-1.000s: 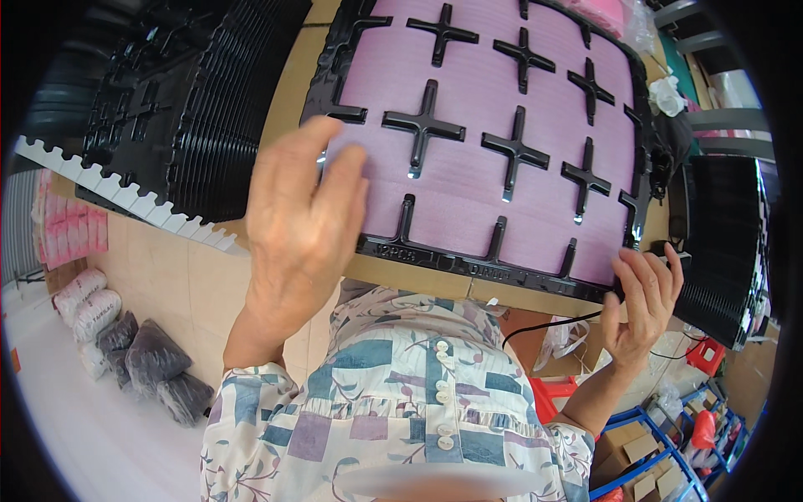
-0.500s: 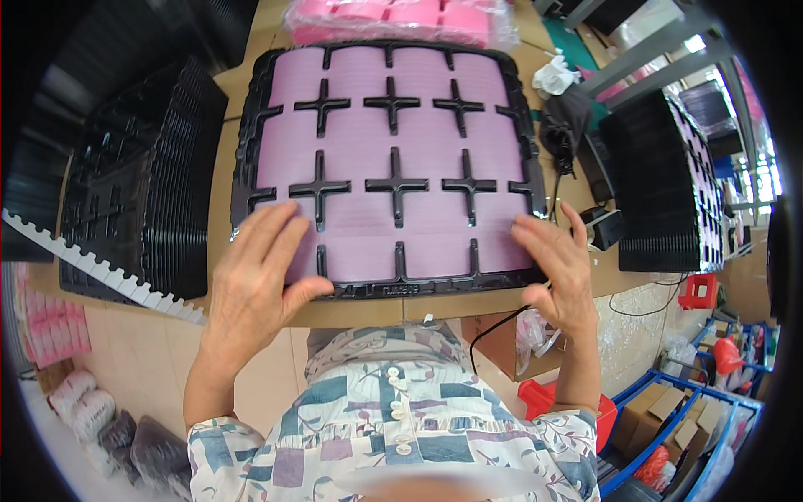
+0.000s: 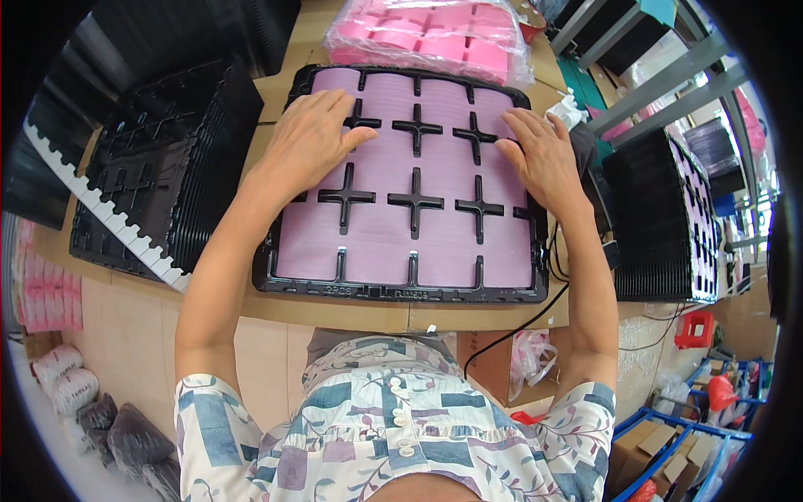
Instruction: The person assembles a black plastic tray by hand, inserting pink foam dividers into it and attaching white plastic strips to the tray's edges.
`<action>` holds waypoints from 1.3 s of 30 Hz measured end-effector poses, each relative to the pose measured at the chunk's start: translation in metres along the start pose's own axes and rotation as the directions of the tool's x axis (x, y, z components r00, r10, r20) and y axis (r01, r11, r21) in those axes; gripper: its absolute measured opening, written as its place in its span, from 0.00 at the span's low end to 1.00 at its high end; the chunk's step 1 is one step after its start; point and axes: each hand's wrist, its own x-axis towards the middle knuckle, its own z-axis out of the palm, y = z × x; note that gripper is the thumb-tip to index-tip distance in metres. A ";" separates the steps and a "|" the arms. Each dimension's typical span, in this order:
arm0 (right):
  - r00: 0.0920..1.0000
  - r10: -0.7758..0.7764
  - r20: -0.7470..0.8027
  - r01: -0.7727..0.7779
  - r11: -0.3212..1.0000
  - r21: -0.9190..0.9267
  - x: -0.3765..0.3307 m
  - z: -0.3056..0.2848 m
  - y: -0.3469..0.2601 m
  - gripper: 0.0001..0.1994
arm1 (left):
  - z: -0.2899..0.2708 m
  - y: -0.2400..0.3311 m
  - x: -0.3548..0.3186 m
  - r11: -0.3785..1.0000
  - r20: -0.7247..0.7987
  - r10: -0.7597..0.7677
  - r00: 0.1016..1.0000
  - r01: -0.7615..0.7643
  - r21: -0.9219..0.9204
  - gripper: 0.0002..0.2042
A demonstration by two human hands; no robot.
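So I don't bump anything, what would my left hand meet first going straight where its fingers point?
Your left hand would probably meet the black tray's far rim, with the wrapped pink pack beyond, though the hand's height is unclear.

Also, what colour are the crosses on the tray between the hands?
Glossy black crosses; the head view shows them best.

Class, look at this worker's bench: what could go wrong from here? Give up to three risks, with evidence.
The black tray lies near the front edge of the table, so a pull toward the body might tip it off. A black cable runs over that edge near the tray's right corner and could snag if the tray slides. The left hand and right hand are at the purple sheet's far corners; uneven pressure might crease it around the black crosses.
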 end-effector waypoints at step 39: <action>0.775 0.523 0.354 -0.631 0.670 0.392 -0.109 -0.056 -0.045 0.25 | -0.004 -0.006 -0.117 0.362 0.265 -0.428 0.864 0.433 -0.826 0.35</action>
